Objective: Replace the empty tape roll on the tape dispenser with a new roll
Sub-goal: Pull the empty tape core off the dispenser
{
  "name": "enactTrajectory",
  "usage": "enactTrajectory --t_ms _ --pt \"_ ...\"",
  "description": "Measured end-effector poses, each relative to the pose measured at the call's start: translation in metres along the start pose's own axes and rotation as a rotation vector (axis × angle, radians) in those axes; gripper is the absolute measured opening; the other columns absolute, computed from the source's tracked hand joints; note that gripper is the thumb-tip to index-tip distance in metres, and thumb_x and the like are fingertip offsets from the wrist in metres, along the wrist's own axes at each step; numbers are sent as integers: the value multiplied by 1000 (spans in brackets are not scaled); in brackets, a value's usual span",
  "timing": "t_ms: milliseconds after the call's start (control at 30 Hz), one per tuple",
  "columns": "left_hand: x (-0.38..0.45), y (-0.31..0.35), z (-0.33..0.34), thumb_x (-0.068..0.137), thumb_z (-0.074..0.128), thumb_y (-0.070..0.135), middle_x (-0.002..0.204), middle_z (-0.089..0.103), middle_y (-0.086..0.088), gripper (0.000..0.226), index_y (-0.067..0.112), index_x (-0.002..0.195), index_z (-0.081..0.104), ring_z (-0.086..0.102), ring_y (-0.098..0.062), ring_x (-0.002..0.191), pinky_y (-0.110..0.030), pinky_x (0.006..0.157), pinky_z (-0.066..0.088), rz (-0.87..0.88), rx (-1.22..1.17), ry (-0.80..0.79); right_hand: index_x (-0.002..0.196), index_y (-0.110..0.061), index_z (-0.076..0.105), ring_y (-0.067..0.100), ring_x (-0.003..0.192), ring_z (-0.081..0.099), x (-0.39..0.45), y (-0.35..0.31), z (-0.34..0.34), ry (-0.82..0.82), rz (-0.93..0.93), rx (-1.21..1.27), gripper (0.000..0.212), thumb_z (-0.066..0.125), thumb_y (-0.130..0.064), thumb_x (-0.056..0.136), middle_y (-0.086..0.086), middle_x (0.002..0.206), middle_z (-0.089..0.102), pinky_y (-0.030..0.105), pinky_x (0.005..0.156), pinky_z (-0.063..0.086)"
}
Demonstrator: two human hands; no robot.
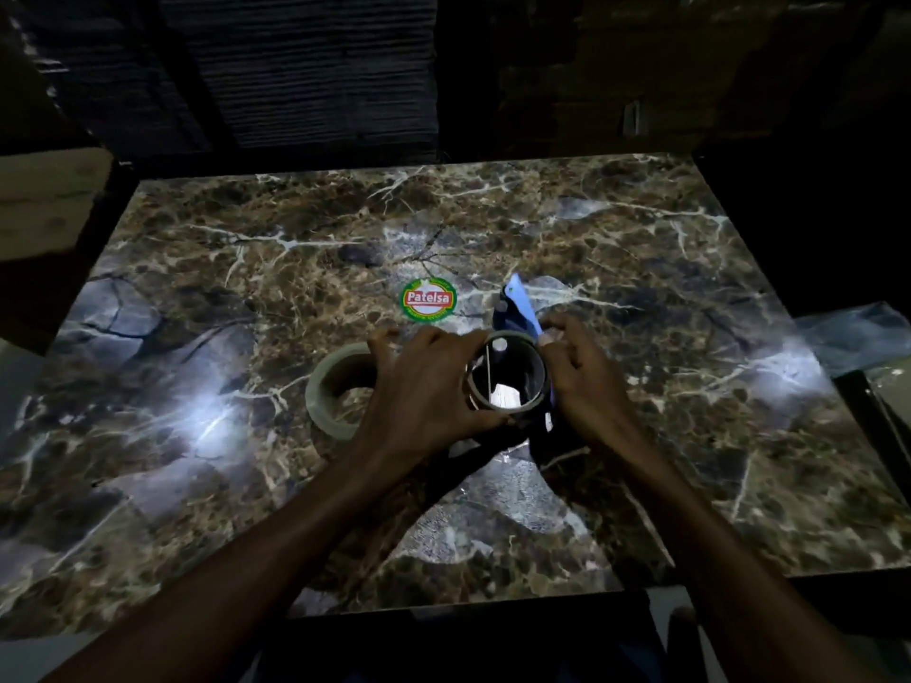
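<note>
A blue tape dispenser (518, 308) sits near the middle of the marble table, mostly hidden behind my hands. An empty cardboard tape core (535, 386) sits on its side at the dispenser, its hollow facing me. My left hand (424, 386) grips the core's left rim. My right hand (586, 382) holds the dispenser on the core's right side, fingers curled. A full roll of pale tape (328, 391) lies flat on the table just left of my left hand, partly covered by it.
The brown marble-pattern table (197, 298) carries a round red-and-green sticker (427, 299) behind the dispenser. A crumpled clear plastic bag (858, 337) lies at the right edge. Dark stacked cardboard (315, 66) rises behind the table.
</note>
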State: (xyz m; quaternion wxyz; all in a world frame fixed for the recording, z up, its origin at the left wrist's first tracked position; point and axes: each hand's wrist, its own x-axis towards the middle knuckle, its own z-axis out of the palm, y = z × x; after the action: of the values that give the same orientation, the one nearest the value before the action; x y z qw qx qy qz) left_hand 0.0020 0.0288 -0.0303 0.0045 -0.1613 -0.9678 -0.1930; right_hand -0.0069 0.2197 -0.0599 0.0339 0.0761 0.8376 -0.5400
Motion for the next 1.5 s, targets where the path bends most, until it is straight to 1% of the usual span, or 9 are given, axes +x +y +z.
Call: enactTrajectory --t_ms 133,333,567,833,1033,1133,1233,1367,1500 --pt "-3 -7 13 65 49 84 121 71 11 85 38 137 53 57 -22 123 -62 104 24 77 40 147 104 -44 52 -6 72 67 3 2 -5 0 -119 59 9 44 -45 101 -17 92 67 22 63 52" --pt "-17 -19 22 62 59 83 137 64 11 92 37 142 52 49 -20 131 -55 109 18 95 31 280 124 -46 49 16 92 73 -4 12 -3 -22 -308 93 29 49 -53 96 -1 117 69 35 64 61" --pt "-47 -8 10 64 72 74 131 67 6 92 31 144 54 50 -24 126 -43 97 30 127 -25 345 146 -41 42 17 119 63 -32 6 -6 -30 -438 128 49 52 -42 98 -3 141 57 49 93 57" --pt "-72 2 -4 59 57 87 132 66 14 94 40 140 52 54 -18 125 -38 100 12 208 40 407 150 -28 40 -21 94 61 -77 -10 -22 -66 -502 167 46 45 -25 104 -29 122 53 10 71 54" --pt "-69 -18 -24 58 71 77 138 61 18 94 40 142 50 51 -11 127 -43 106 14 397 72 305 145 -34 42 12 127 57 -87 -6 -31 -101 -529 129 44 47 -23 103 -21 141 51 33 93 55" --pt "-66 -25 -37 57 73 75 136 55 23 96 36 142 54 45 -3 126 -44 109 16 459 35 158 148 -22 43 -9 117 58 -89 -3 -32 -112 -544 81 46 48 -21 103 -11 149 44 24 93 55" --pt "-61 -23 -53 54 74 73 130 55 26 96 35 141 56 42 -3 127 -41 112 21 498 34 60 147 -21 41 -25 108 53 -88 0 -32 -147 -541 87 45 47 -16 103 -20 140 44 7 85 50" --pt "-57 -17 -70 55 96 48 123 52 22 88 45 133 54 28 9 114 -11 103 12 530 63 26 132 -52 43 7 128 55 -94 -1 -35 -214 -518 119 41 46 -24 103 -49 122 49 26 89 57" --pt "-52 -8 -78 58 97 38 124 47 12 87 41 135 56 24 12 101 -9 94 21 531 99 10 146 -39 37 11 110 67 -92 0 -36 -171 -528 112 47 47 -25 103 -21 132 56 30 71 62"
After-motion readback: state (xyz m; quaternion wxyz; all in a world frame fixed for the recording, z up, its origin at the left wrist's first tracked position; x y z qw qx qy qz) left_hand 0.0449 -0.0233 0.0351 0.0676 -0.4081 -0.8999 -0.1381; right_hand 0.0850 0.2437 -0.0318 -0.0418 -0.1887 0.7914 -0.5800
